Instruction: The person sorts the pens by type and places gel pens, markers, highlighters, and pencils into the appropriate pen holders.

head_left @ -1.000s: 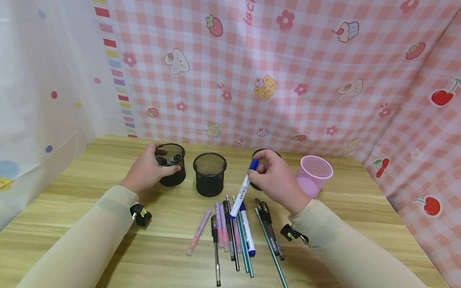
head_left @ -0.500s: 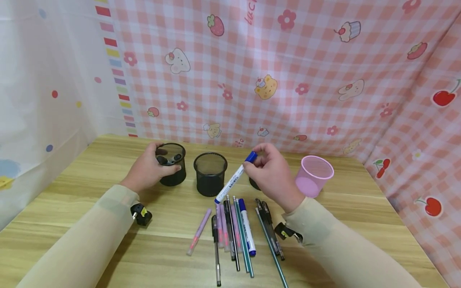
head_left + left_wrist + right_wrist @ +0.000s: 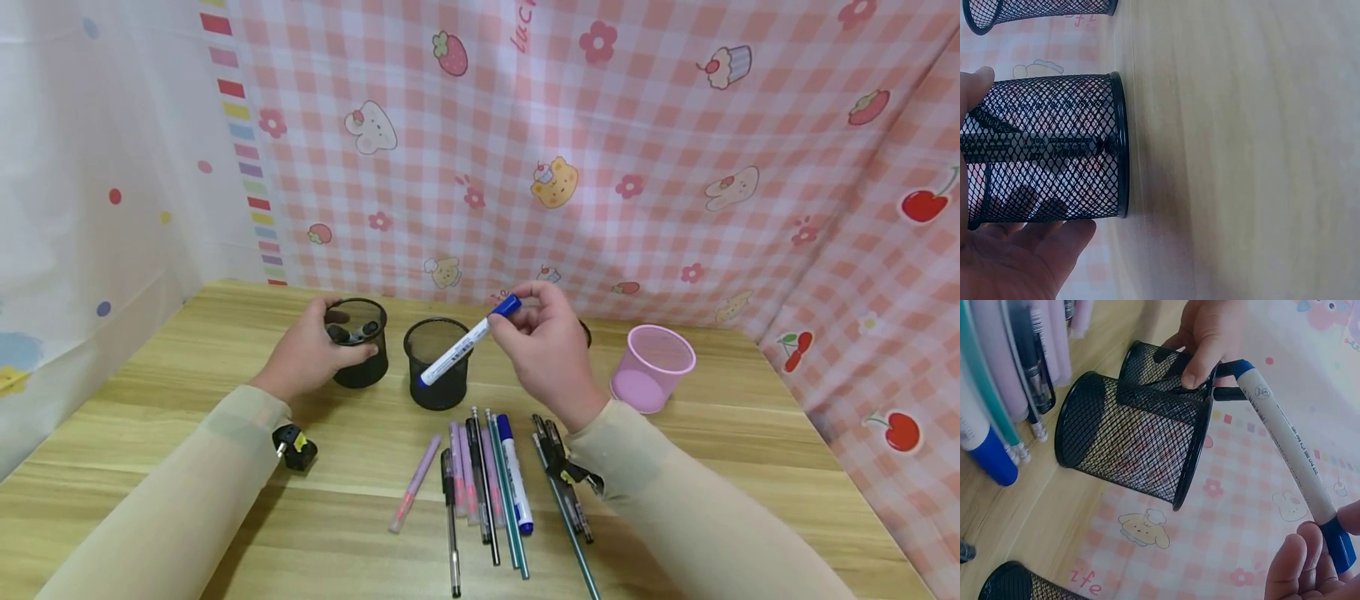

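Observation:
My left hand (image 3: 302,357) grips the rim and side of the leftmost black mesh pen holder (image 3: 365,365), thumb across its front. Black pens or markers stand inside it; in the left wrist view one dark barrel shows through the mesh (image 3: 1072,100). Between thumb and fingers, my right hand (image 3: 553,354) pinches a white whiteboard marker (image 3: 459,346) by its blue cap (image 3: 1338,544). The marker slants down leftward, its blue tail in front of the second black mesh holder (image 3: 438,390) in the head view. No contents show in that second holder.
A third black holder (image 3: 586,333) is mostly hidden behind my right hand. A pink mesh holder (image 3: 642,387) stands at the right. In front lie purple pens (image 3: 415,483), black gel pens (image 3: 450,517), green pencils (image 3: 513,533) and another blue-capped marker (image 3: 515,475) on the wooden table (image 3: 337,533).
My right hand has moved left and slightly up with the marker, whose lower end has swung from above the loose pens to the second black holder. The left hand stays put.

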{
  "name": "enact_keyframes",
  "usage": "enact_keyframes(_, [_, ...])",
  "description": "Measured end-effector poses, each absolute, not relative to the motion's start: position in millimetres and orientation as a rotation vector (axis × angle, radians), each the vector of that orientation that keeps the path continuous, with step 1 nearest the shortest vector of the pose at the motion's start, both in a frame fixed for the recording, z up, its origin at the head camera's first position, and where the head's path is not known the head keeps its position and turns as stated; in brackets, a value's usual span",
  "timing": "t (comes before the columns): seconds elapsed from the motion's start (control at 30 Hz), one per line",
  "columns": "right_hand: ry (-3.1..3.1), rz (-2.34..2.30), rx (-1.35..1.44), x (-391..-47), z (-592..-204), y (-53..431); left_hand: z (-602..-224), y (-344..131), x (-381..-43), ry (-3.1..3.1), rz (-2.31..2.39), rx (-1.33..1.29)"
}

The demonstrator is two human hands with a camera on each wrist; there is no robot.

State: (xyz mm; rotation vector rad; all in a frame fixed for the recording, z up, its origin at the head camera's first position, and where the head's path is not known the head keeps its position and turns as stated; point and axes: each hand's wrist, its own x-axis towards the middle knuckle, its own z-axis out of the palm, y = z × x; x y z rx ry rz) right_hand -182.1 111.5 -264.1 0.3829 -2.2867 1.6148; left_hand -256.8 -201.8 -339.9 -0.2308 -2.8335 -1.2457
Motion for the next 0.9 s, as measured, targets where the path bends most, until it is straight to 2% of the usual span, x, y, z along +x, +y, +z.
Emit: enact_keyframes(0.9, [-2.176, 1.691, 0.338, -203.9, -262.0, 64.7, -339.5, -200.3, -256.7, -2.832, -1.262, -0.224])
